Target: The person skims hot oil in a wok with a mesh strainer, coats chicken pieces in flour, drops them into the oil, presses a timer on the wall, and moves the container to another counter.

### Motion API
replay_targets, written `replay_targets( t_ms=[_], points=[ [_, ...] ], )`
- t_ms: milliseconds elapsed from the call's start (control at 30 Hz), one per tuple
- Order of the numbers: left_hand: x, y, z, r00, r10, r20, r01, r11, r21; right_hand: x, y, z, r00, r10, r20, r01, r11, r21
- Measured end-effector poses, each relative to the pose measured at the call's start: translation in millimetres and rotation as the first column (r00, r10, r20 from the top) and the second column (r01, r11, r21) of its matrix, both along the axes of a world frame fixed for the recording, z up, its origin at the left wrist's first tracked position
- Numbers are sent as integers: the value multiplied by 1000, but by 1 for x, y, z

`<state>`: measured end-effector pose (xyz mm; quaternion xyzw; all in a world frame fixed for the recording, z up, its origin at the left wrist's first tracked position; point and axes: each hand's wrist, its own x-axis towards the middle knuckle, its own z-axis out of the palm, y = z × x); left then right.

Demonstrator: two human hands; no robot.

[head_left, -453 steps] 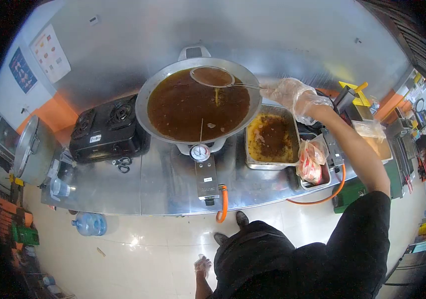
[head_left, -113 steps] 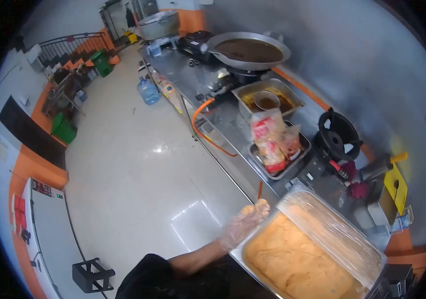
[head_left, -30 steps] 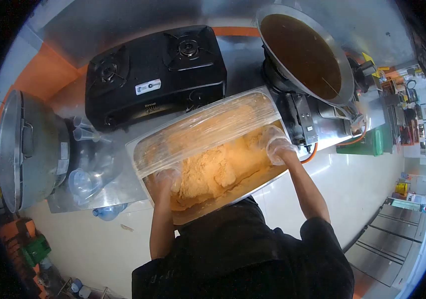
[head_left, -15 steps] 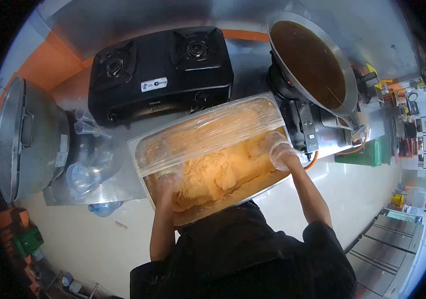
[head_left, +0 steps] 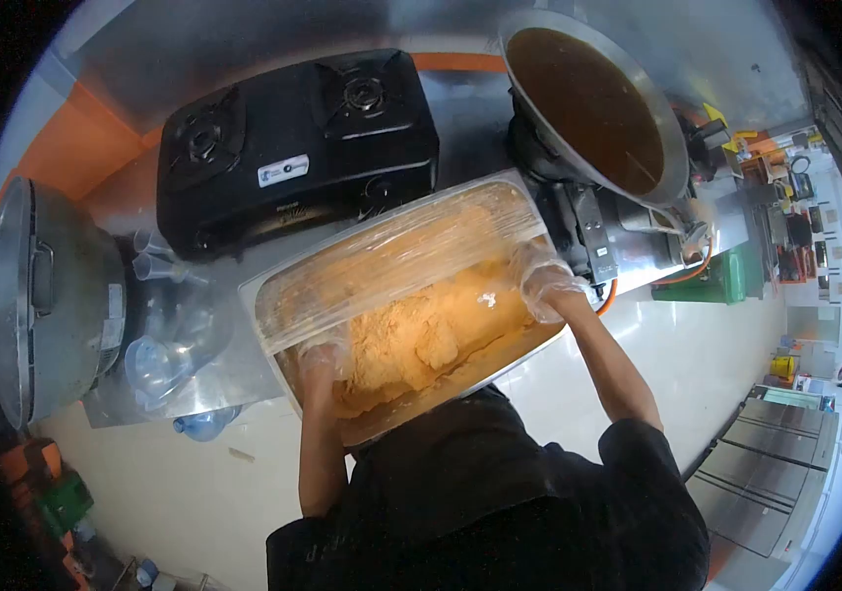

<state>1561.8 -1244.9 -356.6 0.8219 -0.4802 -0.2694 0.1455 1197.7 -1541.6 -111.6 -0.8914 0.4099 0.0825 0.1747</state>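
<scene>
A large metal tub [head_left: 493, 376] stands tilted across the view, holding a mound of orange-tan floury powder [head_left: 396, 345]. Clear plastic wrap [head_left: 391, 258] stretches over its far half, wrinkled and shiny. My left hand [head_left: 323, 357], in a clear plastic glove, is inside the tub's left end, beside the mound and close to the wrap's near edge. At the right end, my right hand [head_left: 542, 283], gloved the same way, is inside near the tub wall and the wrap's edge. Glare and loose glove plastic hide the fingers of both hands.
Behind the tub sits a black two-burner stove [head_left: 298, 148]. A wide pan of brown liquid [head_left: 588, 113] stands at back right on another burner. A big lidded pot [head_left: 71, 305] is at left, with clear plastic cups [head_left: 150, 366] beside it. An orange hose [head_left: 608, 295] hangs near the right edge.
The whole scene has shifted slightly left in view. My right hand has moved a little up along the tub's right end; my left hand shows more clearly by the mound.
</scene>
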Motion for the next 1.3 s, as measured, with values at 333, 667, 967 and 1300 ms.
replay_targets(
  t_ms=[333,667,967,1300],
  points=[
    [-7,15,-50,996,78,-51,-76,996,51,27,12,52,885,288,-366,-308,951,6],
    [-23,10,-18,909,233,-345,-306,936,-173,18,-5,28,982,-128,-142,144,984,103],
    [-29,29,-58,865,228,-447,-378,882,-281,3,-16,153,922,-299,246,150,862,483],
    [-19,35,-29,963,8,268,59,969,-241,5,-105,329,780,-404,477,268,905,330]
  ],
)
